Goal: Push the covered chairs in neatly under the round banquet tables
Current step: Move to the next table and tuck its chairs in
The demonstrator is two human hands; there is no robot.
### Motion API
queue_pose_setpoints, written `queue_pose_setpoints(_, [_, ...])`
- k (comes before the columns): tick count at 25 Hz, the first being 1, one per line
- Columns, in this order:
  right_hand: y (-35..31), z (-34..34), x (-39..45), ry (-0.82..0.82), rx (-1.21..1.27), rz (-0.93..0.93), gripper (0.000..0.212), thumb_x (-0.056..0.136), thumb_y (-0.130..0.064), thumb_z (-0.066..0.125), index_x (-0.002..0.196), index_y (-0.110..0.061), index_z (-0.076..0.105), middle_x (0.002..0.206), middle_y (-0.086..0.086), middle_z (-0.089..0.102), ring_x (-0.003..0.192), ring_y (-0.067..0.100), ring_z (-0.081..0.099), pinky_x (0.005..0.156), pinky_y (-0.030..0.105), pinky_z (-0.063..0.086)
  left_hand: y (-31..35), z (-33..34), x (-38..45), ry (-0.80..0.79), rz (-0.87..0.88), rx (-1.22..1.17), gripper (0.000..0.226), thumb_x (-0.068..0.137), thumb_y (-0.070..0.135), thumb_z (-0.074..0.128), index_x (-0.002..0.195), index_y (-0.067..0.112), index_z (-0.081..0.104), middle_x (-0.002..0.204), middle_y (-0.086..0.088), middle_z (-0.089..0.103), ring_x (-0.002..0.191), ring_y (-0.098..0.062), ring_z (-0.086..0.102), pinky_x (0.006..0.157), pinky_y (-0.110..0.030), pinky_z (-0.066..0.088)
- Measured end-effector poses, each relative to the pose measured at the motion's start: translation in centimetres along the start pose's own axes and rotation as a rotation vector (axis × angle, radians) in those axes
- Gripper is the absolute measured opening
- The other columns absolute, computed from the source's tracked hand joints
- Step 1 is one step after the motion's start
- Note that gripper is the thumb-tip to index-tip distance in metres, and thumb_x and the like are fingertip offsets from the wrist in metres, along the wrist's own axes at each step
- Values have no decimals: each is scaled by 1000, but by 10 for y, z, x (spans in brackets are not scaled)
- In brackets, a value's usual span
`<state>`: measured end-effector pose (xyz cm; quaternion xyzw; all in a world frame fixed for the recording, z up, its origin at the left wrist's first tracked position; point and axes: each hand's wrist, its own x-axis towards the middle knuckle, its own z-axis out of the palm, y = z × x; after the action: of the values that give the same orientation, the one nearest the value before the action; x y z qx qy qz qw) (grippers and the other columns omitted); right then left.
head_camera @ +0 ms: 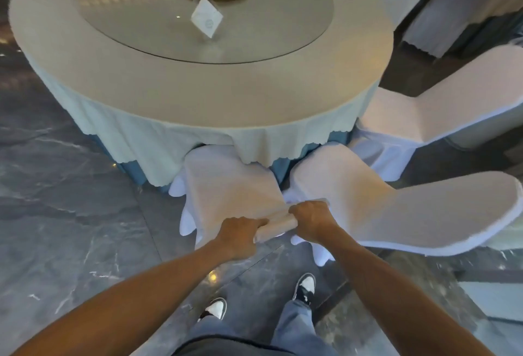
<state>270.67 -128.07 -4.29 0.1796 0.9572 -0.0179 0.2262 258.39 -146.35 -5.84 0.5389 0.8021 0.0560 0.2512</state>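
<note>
At round table: both hands gripping covered chair top

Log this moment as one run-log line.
left hand: gripping chair top | right hand: same | seat: partly under round table | neighbour chair: angled out

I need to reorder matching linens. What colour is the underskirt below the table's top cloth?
Blue: the underskirt peeks out beneath the pale scalloped top cloth, clearest in the head view.

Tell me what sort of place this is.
Probably a banquet hall: a round table with a draped cloth and glass turntable, white-covered chairs around it, and more covered chairs beyond.
</note>
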Motion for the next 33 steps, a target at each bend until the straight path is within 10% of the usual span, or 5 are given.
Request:
queue_pose_setpoints(9, [65,6,11,7,-125,-314,23,82,-30,56,101,-21,63,93,4,68,81,25,64,66,31,35,60,19,19,144,-324,-51,44,90,36,61,133,43,55,109,6,71,93,-18,65,79,-26,44])
queue_pose_setpoints(18, [79,13,-1,-58,-22,-388,33,83,-31,59,115,-23,61,101,1,68,89,23,65,74,31,47,68,19,13,-21,-255,-33,52,80,31,62,130,40,56,104,10,70,89,-17,65,68,-25,44])
queue_pose_setpoints(24, [141,7,-18,-146,285,-161,52,89,-46,60,135,-23,53,133,2,58,117,25,55,97,42,46,136,-11,83,-171,-125,-446,55,81,33,61,135,24,53,124,2,61,108,-26,59,82,-29,44])
queue_pose_setpoints(33, [301,15,-99,114,403,295,55,94,-13,49,143,-36,42,149,-5,44,131,24,44,107,38,37,269,-11,177,-205,153,-245,78,92,50,58,155,22,20,156,-5,36,137,-29,39,109,-39,34])
